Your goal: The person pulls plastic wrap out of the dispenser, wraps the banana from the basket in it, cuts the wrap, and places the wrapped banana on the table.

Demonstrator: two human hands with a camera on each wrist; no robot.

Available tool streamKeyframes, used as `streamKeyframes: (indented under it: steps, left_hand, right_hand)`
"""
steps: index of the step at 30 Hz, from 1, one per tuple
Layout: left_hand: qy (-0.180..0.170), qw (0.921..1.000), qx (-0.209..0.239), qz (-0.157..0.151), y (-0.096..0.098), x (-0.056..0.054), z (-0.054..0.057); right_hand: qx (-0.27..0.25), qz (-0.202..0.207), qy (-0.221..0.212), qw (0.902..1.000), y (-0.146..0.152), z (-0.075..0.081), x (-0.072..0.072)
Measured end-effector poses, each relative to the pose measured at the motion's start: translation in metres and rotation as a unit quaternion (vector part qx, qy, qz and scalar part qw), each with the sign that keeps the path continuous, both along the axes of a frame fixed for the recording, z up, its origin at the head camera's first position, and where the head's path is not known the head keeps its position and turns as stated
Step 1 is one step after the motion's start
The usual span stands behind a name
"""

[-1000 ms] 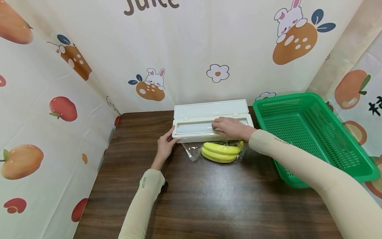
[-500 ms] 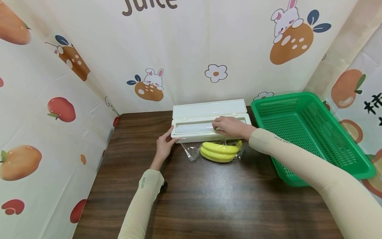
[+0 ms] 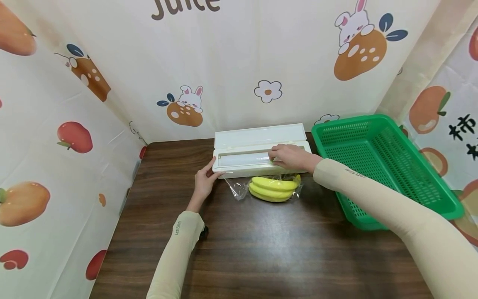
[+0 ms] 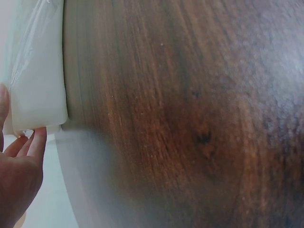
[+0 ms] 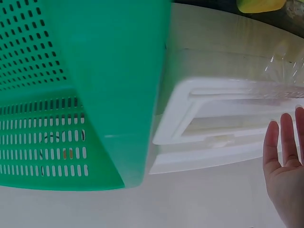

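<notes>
A white cling film dispenser box (image 3: 242, 172) lies at the back of the table with its lid (image 3: 259, 136) raised. Inside shows a pale roll of cling film (image 3: 242, 159). My left hand (image 3: 203, 182) grips the box's left end, thumb at the front corner and fingers along the end. The fingertips of my right hand (image 3: 293, 158) pinch a small green slide cutter (image 3: 272, 160) at the box's front edge, mostly hidden by the fingers. Clear film (image 3: 236, 189) hangs from that edge and covers a bunch of yellow bananas (image 3: 272, 189) on the table.
A green perforated plastic basket (image 3: 349, 214) stands right of the box, its wall close to the box's right end. A printed curtain (image 3: 239, 50) rises directly behind the dark wooden table (image 3: 239, 253).
My right hand has slid slightly right along the box's front edge. The left hand keeps its grip on the box's end. The whole view has shifted a little.
</notes>
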State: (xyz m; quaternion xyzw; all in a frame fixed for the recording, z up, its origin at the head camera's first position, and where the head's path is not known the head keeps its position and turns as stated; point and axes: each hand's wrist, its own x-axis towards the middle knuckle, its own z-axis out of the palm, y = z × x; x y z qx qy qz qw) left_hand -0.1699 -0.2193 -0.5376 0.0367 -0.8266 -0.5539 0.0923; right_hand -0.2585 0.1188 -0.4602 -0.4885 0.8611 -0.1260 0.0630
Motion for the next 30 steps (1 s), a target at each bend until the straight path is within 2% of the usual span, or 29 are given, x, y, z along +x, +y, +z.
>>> streamKeyframes:
  steps: [30]
  left_hand:
    - [-0.008, 0.9999, -0.014, -0.002, -0.001, 0.0, -0.001]
  right_hand:
    - [0.01, -0.017, 0.002, 0.9998, 0.019, 0.0, 0.0]
